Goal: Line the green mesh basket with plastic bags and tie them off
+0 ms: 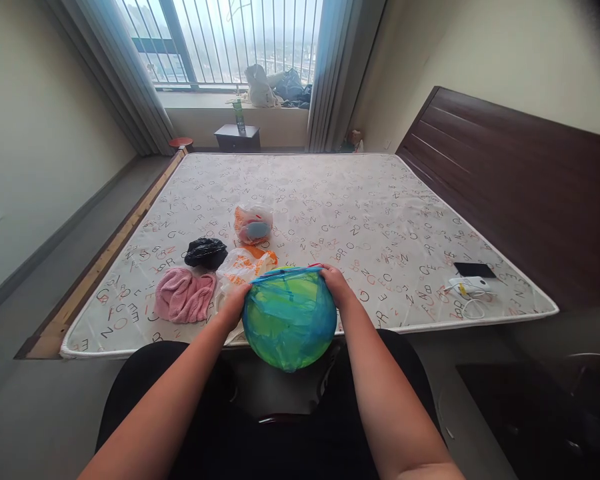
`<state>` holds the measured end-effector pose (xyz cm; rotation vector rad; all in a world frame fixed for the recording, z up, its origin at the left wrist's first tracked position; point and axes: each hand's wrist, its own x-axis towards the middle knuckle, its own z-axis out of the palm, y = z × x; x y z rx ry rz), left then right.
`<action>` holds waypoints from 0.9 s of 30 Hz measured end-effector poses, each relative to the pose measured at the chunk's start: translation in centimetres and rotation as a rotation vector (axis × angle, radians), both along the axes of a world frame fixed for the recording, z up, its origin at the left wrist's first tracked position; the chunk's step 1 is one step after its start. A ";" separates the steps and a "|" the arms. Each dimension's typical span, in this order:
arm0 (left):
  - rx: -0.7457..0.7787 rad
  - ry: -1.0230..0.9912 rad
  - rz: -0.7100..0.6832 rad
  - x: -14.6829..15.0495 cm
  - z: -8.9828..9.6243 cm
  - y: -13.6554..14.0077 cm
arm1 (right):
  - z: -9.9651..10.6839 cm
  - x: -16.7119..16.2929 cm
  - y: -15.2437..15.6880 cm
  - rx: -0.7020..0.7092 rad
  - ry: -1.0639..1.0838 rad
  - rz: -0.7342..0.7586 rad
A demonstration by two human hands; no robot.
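Between my hands is a rounded green object wrapped in a thin blue plastic bag (290, 320), in front of the mattress edge and above my lap. My left hand (235, 305) grips the bag's bunched upper edge at its left end. At the right end of that edge, the fingers of my right hand (334, 283) are closed on the plastic. What exactly the green object is, I cannot tell. Just beyond my left hand lie a white and orange plastic bag (243, 267) and a pink cloth (185, 295).
A patterned mattress (320, 193) stretches ahead. On it are a black plastic bag (206, 253), a clear bag with things inside (253, 225), a dark phone (475, 270) and a white charger with cable (473, 287). A dark headboard (510, 187) stands at right.
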<state>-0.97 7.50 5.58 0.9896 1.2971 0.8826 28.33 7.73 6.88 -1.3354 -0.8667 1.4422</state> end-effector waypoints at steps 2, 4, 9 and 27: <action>-0.088 -0.034 -0.067 -0.1 -0.2 0.0 | 0.0 -0.3 0.0 0.011 -0.013 0.039; -0.140 -0.038 -0.092 -0.3 -0.5 0.1 | -0.1 -0.5 0.1 0.026 -0.043 0.070; -0.204 -0.106 -0.116 -0.5 0.0 0.0 | -0.8 -0.6 0.3 -0.018 -0.091 0.097; -0.261 -0.163 -0.354 -1.0 -0.6 0.2 | -1.5 0.0 0.4 0.019 -0.220 0.170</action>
